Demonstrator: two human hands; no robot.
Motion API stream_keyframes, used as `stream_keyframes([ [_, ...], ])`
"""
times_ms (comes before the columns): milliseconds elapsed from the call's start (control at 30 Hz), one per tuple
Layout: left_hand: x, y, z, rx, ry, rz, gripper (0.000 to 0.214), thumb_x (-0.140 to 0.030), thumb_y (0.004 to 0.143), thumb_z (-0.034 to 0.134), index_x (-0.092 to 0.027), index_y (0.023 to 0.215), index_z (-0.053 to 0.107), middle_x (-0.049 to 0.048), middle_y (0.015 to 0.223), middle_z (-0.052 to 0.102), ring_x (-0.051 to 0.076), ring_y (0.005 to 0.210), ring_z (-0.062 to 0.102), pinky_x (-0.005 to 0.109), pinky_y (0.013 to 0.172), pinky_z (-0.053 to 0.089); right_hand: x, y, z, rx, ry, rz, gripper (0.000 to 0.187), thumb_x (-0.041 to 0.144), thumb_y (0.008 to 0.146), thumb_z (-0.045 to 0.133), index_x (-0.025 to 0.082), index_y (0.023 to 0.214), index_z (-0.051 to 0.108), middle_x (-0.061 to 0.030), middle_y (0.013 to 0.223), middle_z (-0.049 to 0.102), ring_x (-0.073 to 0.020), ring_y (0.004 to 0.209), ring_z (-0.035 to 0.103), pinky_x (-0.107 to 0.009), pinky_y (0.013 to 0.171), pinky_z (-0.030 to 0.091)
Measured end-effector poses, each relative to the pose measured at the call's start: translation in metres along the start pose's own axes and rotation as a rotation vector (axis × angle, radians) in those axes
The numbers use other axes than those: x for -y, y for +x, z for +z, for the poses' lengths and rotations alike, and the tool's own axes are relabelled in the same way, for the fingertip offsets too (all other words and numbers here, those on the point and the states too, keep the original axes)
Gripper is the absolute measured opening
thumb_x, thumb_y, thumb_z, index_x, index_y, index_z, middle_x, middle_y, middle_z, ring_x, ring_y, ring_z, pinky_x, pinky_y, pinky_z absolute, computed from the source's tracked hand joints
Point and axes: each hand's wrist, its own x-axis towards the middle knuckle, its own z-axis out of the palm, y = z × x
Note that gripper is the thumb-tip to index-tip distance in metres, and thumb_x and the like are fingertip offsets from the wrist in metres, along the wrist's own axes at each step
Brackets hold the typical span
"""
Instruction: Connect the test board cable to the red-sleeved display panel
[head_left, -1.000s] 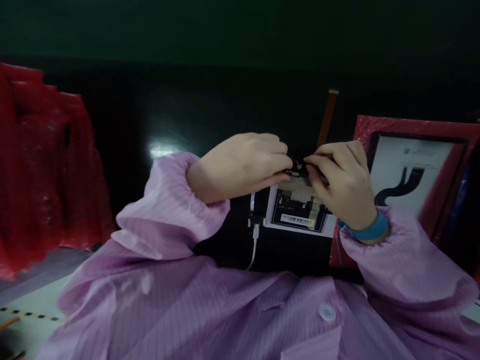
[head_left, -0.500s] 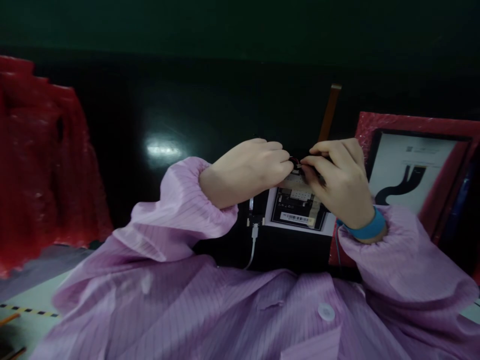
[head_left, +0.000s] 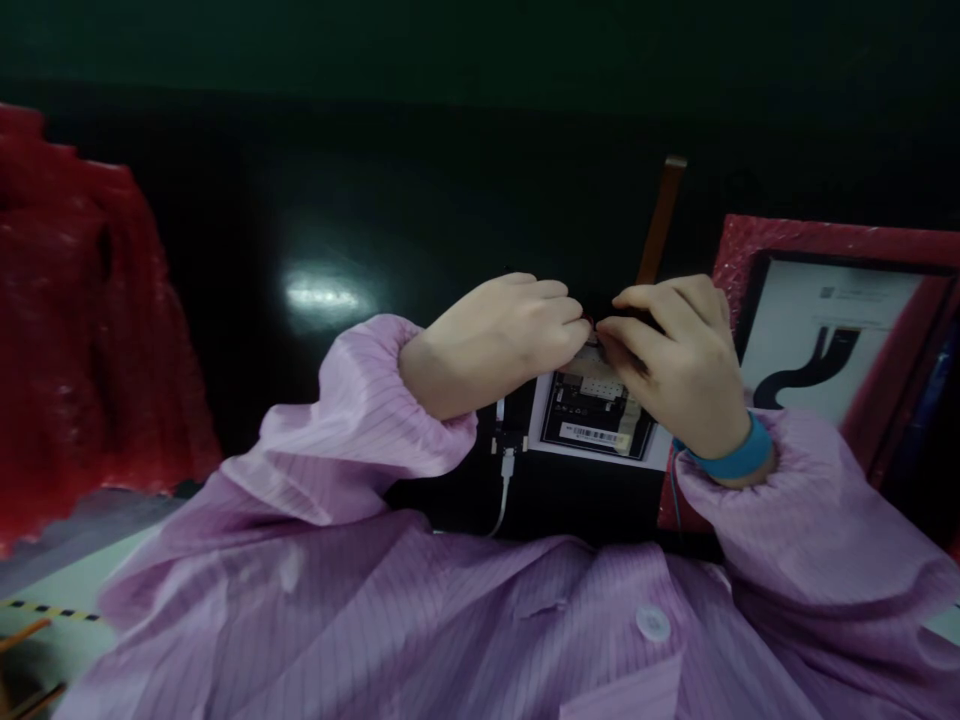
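Note:
My left hand [head_left: 517, 330] is closed, knuckles up, at the far edge of a flat electronic module [head_left: 592, 400] with a barcode label and a metal-shielded board. Its fingertips are hidden. Thin red and dark wires [head_left: 588, 322] show between my two hands. The thumb and forefinger of my right hand [head_left: 667, 350] pinch together at the end of these wires, over the module's far part. An orange-brown flat ribbon cable [head_left: 660, 220] runs away behind my right hand. Under the module lies a white sheet [head_left: 656, 450].
A small adapter board [head_left: 510, 443] with a white cable [head_left: 504, 495] lies left of the module. At right, a panel with a black ribbon [head_left: 817, 360] rests on red bubble wrap [head_left: 739, 240]. More red wrap [head_left: 82, 330] hangs at left. A blue band [head_left: 731, 455] circles my right wrist.
Both hands have drawn slightly closer together at the wires, which show less between the fingers now. The view has shifted a little; the module stays in place.

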Motion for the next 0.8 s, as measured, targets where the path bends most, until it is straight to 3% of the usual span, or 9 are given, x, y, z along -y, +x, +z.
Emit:
stream_keyframes([
  [233, 0.0, 0.0, 0.003, 0.0, -0.047, 0.008, 0.028, -0.012, 0.1, 0.042, -0.014, 0.1, 0.07, 0.0055, 0.091, 0.07, 0.019, 0.089, 0.064, 0.032, 0.078, 0.051, -0.002, -0.004, -0.007, 0.015, -0.045, -0.079, 0.018, 0.024, 0.097, 0.055, 0.02, 0.096, 0.073, -0.0073, 0.115, 0.069, -0.0301, 0.106, 0.057, -0.046, 0.084, 0.044],
  [533, 0.001, 0.001, 0.004, 0.029, -0.125, -0.067, 0.018, -0.015, 0.098, 0.049, -0.014, 0.102, 0.066, 0.0061, 0.094, 0.068, 0.02, 0.093, 0.065, 0.031, 0.077, 0.051, -0.001, -0.006, -0.006, 0.068, 0.072, 0.052, 0.012, 0.026, 0.095, 0.06, 0.021, 0.1, 0.07, -0.008, 0.121, 0.067, -0.031, 0.111, 0.053, -0.048, 0.089, 0.045],
  [800, -0.002, 0.004, 0.015, -0.047, -0.27, -0.14, 0.017, -0.016, 0.099, 0.048, -0.014, 0.101, 0.064, 0.0052, 0.097, 0.067, 0.019, 0.094, 0.065, 0.032, 0.084, 0.052, 0.001, -0.003, -0.004, 0.076, 0.126, 0.094, 0.009, 0.021, 0.093, 0.059, 0.02, 0.096, 0.067, -0.0091, 0.124, 0.063, -0.0304, 0.113, 0.05, -0.049, 0.093, 0.044],
])
